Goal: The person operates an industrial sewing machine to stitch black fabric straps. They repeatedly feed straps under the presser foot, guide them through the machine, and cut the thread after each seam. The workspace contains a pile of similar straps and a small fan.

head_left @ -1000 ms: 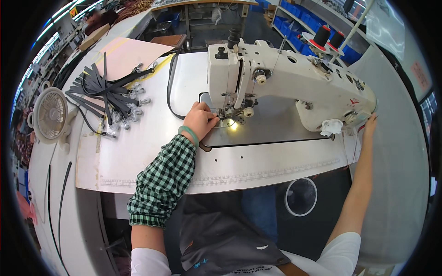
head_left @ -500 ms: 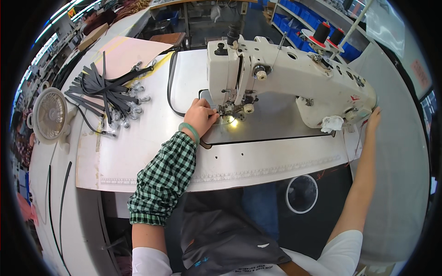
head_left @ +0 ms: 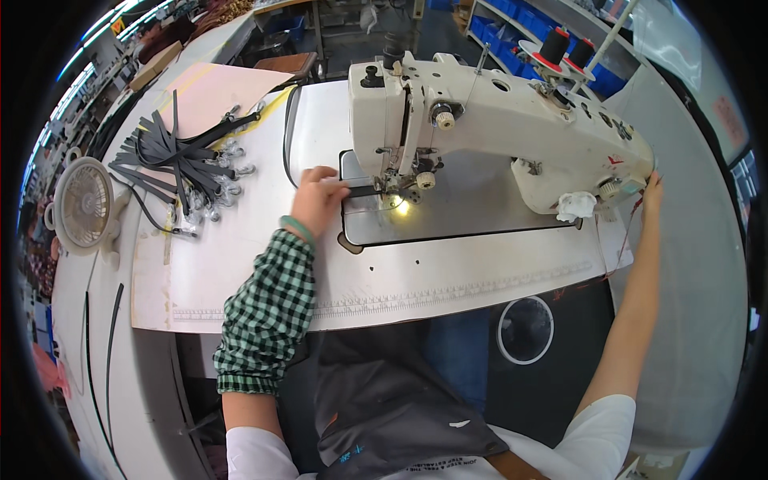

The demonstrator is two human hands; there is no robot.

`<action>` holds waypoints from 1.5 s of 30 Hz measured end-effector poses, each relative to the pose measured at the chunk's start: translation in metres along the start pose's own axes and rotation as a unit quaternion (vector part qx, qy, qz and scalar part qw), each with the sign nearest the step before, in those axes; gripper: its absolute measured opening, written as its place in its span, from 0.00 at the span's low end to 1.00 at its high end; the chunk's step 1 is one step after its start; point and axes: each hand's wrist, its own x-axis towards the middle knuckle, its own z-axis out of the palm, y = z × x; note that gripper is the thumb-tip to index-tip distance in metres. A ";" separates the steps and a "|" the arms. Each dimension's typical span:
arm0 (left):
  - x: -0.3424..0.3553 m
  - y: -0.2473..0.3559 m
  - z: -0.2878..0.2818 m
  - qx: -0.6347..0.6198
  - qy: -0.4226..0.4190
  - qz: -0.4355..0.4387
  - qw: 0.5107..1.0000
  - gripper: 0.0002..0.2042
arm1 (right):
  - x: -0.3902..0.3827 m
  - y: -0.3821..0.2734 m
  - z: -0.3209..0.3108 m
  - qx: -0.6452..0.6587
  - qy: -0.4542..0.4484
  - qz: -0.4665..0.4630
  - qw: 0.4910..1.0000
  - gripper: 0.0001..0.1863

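A white sewing machine [head_left: 480,120] stands on the table, its lamp lit over the needle area. My left hand [head_left: 318,198] is just left of the needle, with fingertips closed on a dark strap [head_left: 364,191]. That strap runs from my fingers to the presser foot [head_left: 392,186], flat over the metal bed plate [head_left: 472,212]. Part of it seems to loop up behind my hand. My right hand [head_left: 654,190] reaches to the handwheel end of the machine at the far right. Its fingers look curled against that end, partly hidden, near a thin reddish thread [head_left: 628,228].
A pile of dark straps with clear-wrapped ends [head_left: 188,164] lies left on the table, partly on pink sheet material [head_left: 224,92]. A small white fan [head_left: 84,204] stands farther left. Thread spools [head_left: 554,46] rise behind the machine. A printed ruler [head_left: 384,306] runs along the table's front.
My left hand has moved left, away from the needle, leaving a straight length of strap visible between fingers and presser foot. My right hand stays at the handwheel end. The view has shifted slightly.
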 end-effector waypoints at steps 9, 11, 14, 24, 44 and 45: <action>-0.037 0.068 -0.034 -0.270 -0.283 -0.275 0.878 0.15 | -0.021 -0.013 0.014 0.009 -0.002 0.009 1.000 0.24; -0.033 0.081 -0.018 -0.418 -0.254 -0.433 0.757 0.12 | -0.021 -0.017 0.016 0.015 -0.004 0.008 1.000 0.23; -0.021 0.087 -0.007 -0.324 -0.309 -0.344 0.826 0.12 | -0.018 -0.014 0.013 0.015 -0.007 0.009 1.000 0.23; -0.021 0.057 0.003 0.035 -0.201 0.027 0.979 0.38 | -0.011 -0.014 0.006 -0.039 -0.030 0.013 0.999 0.23; -0.031 0.060 0.004 0.105 -0.196 0.052 0.974 0.33 | -0.015 -0.022 0.006 0.001 0.020 -0.052 0.998 0.30; -0.032 0.060 0.003 0.110 -0.193 0.053 0.974 0.33 | -0.015 -0.034 0.007 -0.041 -0.003 -0.035 0.999 0.30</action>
